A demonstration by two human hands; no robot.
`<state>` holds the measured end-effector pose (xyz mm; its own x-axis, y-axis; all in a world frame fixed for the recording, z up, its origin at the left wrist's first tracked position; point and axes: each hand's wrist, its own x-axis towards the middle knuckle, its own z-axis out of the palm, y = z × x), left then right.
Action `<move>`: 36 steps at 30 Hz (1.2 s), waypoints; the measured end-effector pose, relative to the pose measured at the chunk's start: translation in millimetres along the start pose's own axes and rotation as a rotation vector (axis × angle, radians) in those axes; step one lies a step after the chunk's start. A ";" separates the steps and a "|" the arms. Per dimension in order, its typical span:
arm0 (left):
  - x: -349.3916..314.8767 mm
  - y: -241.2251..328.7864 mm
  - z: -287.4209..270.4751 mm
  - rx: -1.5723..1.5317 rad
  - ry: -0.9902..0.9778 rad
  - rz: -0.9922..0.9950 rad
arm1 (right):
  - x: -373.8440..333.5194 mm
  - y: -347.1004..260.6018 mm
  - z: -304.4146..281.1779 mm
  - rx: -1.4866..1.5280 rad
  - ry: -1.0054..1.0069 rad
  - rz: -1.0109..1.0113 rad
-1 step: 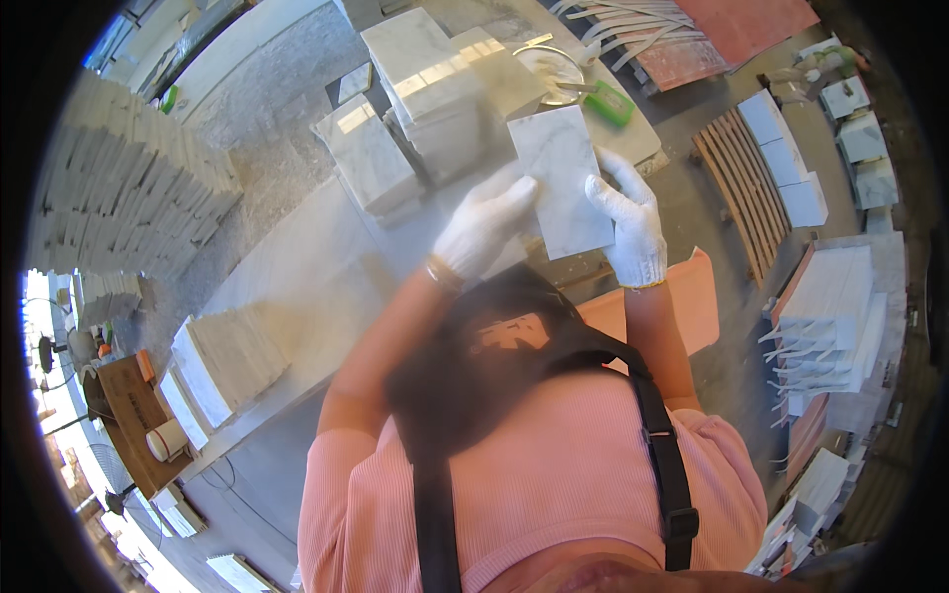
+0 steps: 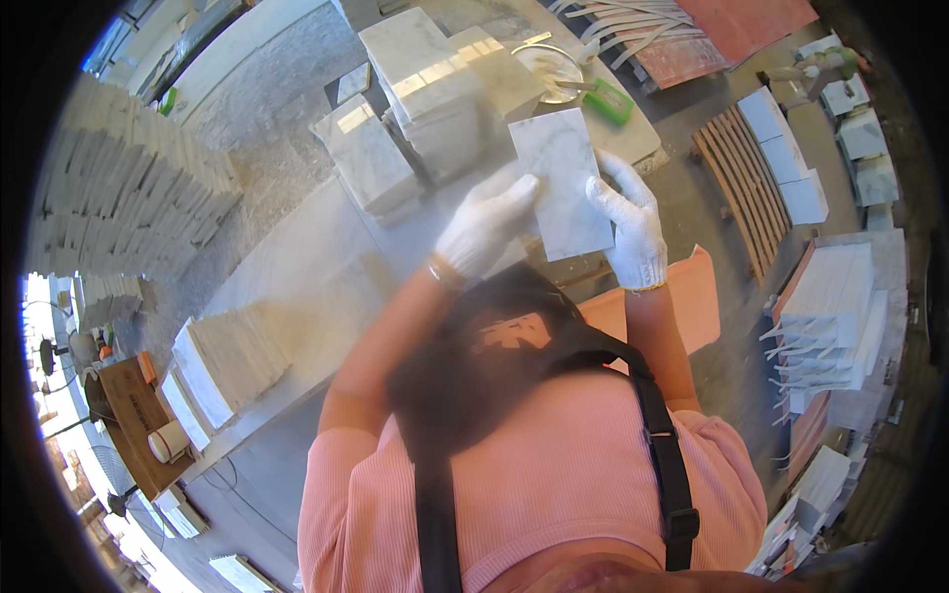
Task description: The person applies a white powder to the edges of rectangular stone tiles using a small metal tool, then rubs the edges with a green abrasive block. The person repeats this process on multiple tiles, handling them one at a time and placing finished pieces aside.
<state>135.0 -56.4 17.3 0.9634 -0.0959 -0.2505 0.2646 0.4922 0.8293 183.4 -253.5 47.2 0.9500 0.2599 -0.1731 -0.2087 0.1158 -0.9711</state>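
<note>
A rectangular marble tile (image 2: 563, 183), white with grey veining, is held up between my two gloved hands. My left hand (image 2: 489, 222) grips its left edge, thumb on the face and fingers behind. On the opposite edge, my right hand (image 2: 629, 217) has its thumb against the face; part of its fingers is behind the tile. Just beyond the tile stands a tall stack of marble tiles (image 2: 420, 64), with a lower stack (image 2: 366, 158) to its left. A round pan (image 2: 549, 71) with pale contents and a green block-shaped thing (image 2: 608, 103) lie past the tile's top edge.
Another tile stack (image 2: 232, 361) stands at the table's left end, near a cardboard box (image 2: 133, 425) and a white cup-like container (image 2: 168, 441). Long rows of tiles (image 2: 129, 188) fill the far left. A slatted wooden pallet (image 2: 743, 188) and strapped slabs (image 2: 825, 306) are on the right.
</note>
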 end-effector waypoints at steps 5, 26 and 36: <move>3.1 -19.7 -4.3 -0.073 -0.106 -0.044 | -1.2 5.3 -22.1 0.011 0.050 0.143; 1.5 -20.3 -14.0 -0.394 -0.172 -0.002 | -28.4 2.8 -11.0 0.037 -0.130 0.153; 6.8 -29.4 -19.8 -0.196 -0.086 -0.108 | -29.5 1.0 -9.1 0.094 -0.072 0.112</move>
<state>133.0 -54.4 -18.6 0.9324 -0.2261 -0.2821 0.3608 0.6331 0.6848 157.3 -269.7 49.8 0.9013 0.3435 -0.2641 -0.3363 0.1704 -0.9262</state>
